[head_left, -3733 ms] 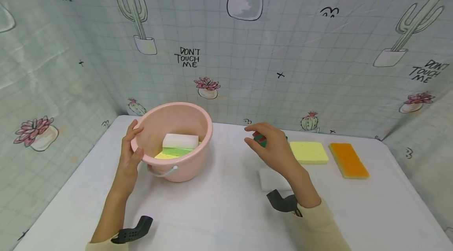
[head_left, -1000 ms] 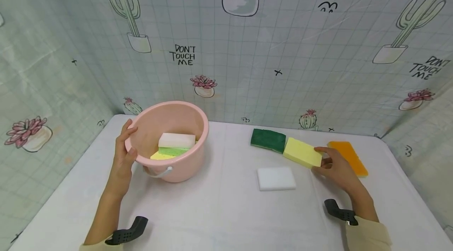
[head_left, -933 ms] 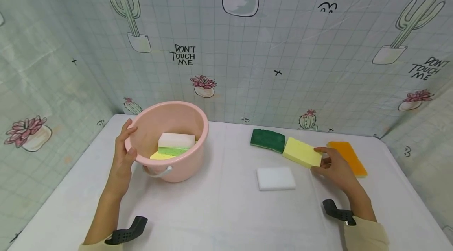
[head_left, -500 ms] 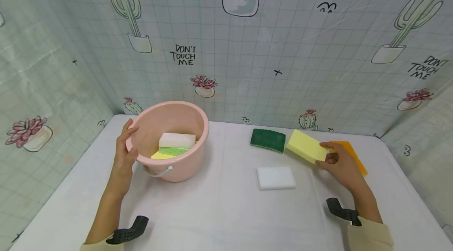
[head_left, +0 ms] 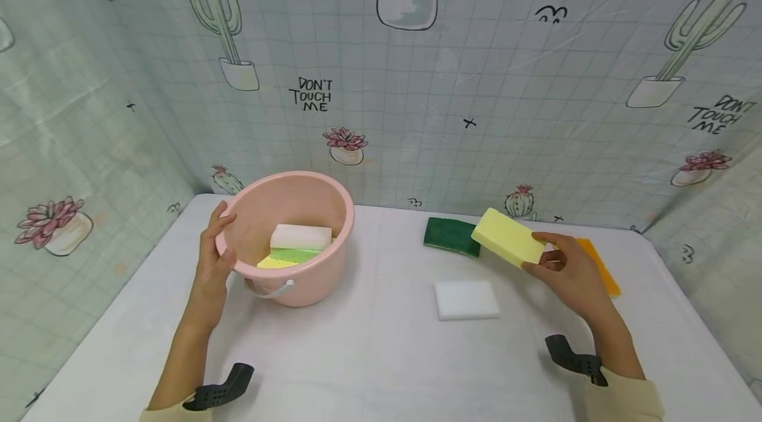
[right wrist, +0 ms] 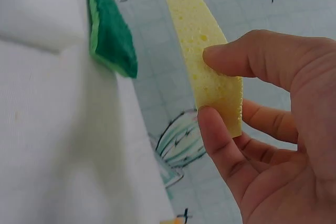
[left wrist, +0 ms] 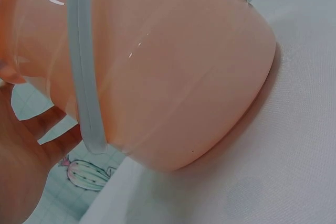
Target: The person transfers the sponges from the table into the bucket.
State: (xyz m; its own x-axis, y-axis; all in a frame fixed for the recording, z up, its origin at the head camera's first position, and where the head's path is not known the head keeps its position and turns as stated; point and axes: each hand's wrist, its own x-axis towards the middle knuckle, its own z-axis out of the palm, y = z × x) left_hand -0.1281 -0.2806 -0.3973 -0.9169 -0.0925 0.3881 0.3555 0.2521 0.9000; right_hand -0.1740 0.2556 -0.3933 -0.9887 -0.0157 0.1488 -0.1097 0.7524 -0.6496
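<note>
Hands in sight: two, one left hand (head_left: pixel 213 260) and one right hand (head_left: pixel 573 276).
Pink bucket (head_left: pixel 315 280): one, with one white handle (left wrist: pixel 81 51).
Loose sponges: four in all; one pale yellow sponge (head_left: pixel 508 237), one dark green sponge (head_left: pixel 450 235), one white block (head_left: pixel 467 300), one orange sponge (head_left: pixel 601 266).
Bucket contents: three colours, one white piece (head_left: pixel 301 237), one green layer (head_left: pixel 294 254), one yellow layer (head_left: pixel 276 263); separate pieces can't be told.
Black wrist mounts (head_left: pixel 219 395): two.
Beige sleeves (head_left: pixel 625 399): two.
White table (head_left: pixel 381 356): one.
Printed tall cacti (head_left: pixel 221 22): two.
Printed pink succulents (head_left: pixel 346 145): three.
Printed round cacti (head_left: pixel 520 200): two.
Printed purple plant (head_left: pixel 408 2): one.
"DON'T TOUCH ME" lettering (head_left: pixel 313 94): two.
</note>
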